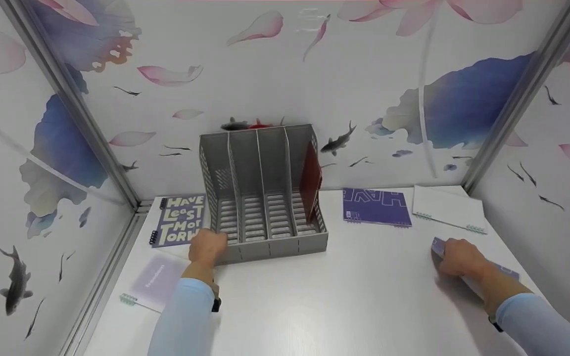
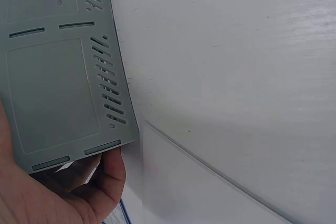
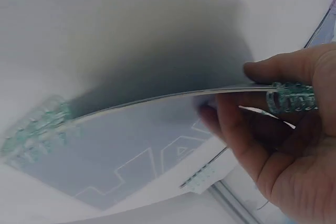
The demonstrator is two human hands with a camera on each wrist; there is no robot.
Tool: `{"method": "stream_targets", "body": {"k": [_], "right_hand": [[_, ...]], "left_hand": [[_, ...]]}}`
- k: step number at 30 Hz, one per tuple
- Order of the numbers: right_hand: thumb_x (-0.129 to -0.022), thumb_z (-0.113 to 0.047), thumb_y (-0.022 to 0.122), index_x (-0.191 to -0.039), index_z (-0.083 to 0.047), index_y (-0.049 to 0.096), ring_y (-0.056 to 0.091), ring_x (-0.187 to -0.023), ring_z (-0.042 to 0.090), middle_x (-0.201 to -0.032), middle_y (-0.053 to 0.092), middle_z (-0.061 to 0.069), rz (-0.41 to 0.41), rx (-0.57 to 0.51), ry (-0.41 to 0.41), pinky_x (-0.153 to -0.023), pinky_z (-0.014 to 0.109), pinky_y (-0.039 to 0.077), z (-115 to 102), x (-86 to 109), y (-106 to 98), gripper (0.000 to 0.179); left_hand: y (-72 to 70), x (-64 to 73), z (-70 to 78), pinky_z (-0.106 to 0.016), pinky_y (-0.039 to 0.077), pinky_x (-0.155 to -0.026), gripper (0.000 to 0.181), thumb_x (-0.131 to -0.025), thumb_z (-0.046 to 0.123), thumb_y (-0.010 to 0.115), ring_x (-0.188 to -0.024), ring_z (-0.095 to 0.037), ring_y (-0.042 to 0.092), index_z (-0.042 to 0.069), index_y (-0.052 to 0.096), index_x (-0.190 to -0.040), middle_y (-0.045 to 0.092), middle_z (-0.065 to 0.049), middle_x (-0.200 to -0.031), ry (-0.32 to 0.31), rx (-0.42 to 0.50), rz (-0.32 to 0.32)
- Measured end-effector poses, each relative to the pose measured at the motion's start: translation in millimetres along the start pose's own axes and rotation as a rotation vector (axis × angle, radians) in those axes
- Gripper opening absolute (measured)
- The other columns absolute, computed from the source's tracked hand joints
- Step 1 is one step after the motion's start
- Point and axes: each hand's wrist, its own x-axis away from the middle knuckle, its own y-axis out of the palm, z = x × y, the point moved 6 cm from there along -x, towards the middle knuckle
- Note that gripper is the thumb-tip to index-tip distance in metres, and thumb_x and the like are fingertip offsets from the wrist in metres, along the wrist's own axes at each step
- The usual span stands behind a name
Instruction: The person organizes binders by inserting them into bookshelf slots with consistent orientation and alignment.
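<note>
A grey file organizer with upright dividers stands at the back middle. My left hand grips its front left corner; in the left wrist view the fingers curl under the organizer's edge. In the organizer's rightmost compartment leans a dark red flat item. At the right, my right hand pinches a purple spiral notebook by its bound edge, thumb on one face and fingers on the other. That notebook is tilted up and slightly bowed, with green binding rings beside the palm. Much of it is hidden behind the hand in the head view.
On the left lie a purple lettered notebook and a pale lilac notebook. At the back right lie another purple notebook and a white-backed spiral notebook. Printed panels and metal posts enclose the white table.
</note>
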Motion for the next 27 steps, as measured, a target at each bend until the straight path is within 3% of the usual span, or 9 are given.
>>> {"method": "stream_targets", "body": {"k": [3, 11, 16, 20, 24, 27], "right_hand": [[-0.088, -0.017, 0.073, -0.111, 0.017, 0.067, 0.064, -0.083, 0.033, -0.093, 0.068, 0.022, 0.059, -0.064, 0.008, -0.074, 0.043, 0.053, 5.4, 2.3, 1.1, 0.041], [-0.097, -0.018, 0.067, -0.085, 0.004, 0.066, 0.058, -0.071, 0.026, -0.075, 0.06, 0.011, 0.328, -0.193, -0.024, -0.063, 0.037, 0.04, 13.4, 14.6, 15.5, 0.026], [-0.095, -0.009, 0.063, -0.073, -0.008, 0.053, 0.048, -0.064, 0.022, -0.067, 0.049, 0.002, 0.503, -0.187, -0.093, -0.058, 0.036, 0.034, 5.0, 25.6, 14.1, 0.024], [-0.095, -0.008, 0.06, -0.07, -0.015, 0.043, 0.043, -0.062, 0.021, -0.064, 0.041, -0.002, 0.603, -0.193, -0.078, -0.057, 0.036, 0.031, 2.6, 33.8, 3.3, 0.031], [-0.104, -0.016, 0.06, -0.07, -0.012, 0.05, 0.047, -0.063, 0.025, -0.063, 0.05, 0.002, 0.673, -0.223, -0.034, -0.056, 0.038, 0.033, 4.3, 40.0, -9.4, 0.036], [-0.108, -0.021, 0.06, -0.076, -0.002, 0.061, 0.057, -0.063, 0.035, -0.07, 0.066, 0.018, 0.738, -0.241, -0.017, -0.055, 0.045, 0.04, 5.0, 45.4, -19.1, 0.037]], "left_hand": [[0.5, -0.1, 0.0, -0.048, 0.056, -0.081, 0.042, -0.106, 0.033, 0.054, -0.093, -0.031, 0.067, -0.001, 0.074, -0.123, 0.078, -0.019, -0.113, -0.003, 0.003, 0.001], [0.5, -1.2, -0.3, -0.048, 0.055, -0.082, 0.039, -0.108, 0.034, 0.052, -0.094, -0.031, 0.067, 0.003, 0.076, -0.118, 0.078, -0.016, -0.111, -0.015, 0.017, -0.001], [-0.6, 0.0, -1.2, -0.055, 0.059, -0.091, 0.045, -0.11, 0.035, 0.052, -0.104, -0.037, 0.074, 0.0, 0.075, -0.125, 0.079, -0.021, -0.12, -0.013, 0.018, 0.01], [-0.5, 0.0, -1.5, -0.059, 0.06, -0.095, 0.047, -0.111, 0.037, 0.05, -0.112, -0.043, 0.076, -0.001, 0.073, -0.128, 0.079, -0.023, -0.124, -0.005, 0.025, 0.022], [-0.3, -1.0, -2.1, -0.058, 0.059, -0.095, 0.047, -0.11, 0.036, 0.05, -0.111, -0.041, 0.076, -0.001, 0.073, -0.128, 0.079, -0.023, -0.124, -0.003, 0.023, 0.023], [-1.1, -1.4, -1.9, -0.056, 0.059, -0.092, 0.047, -0.11, 0.036, 0.049, -0.106, -0.039, 0.075, -0.001, 0.073, -0.126, 0.079, -0.023, -0.122, 0.002, 0.024, 0.024]]}}
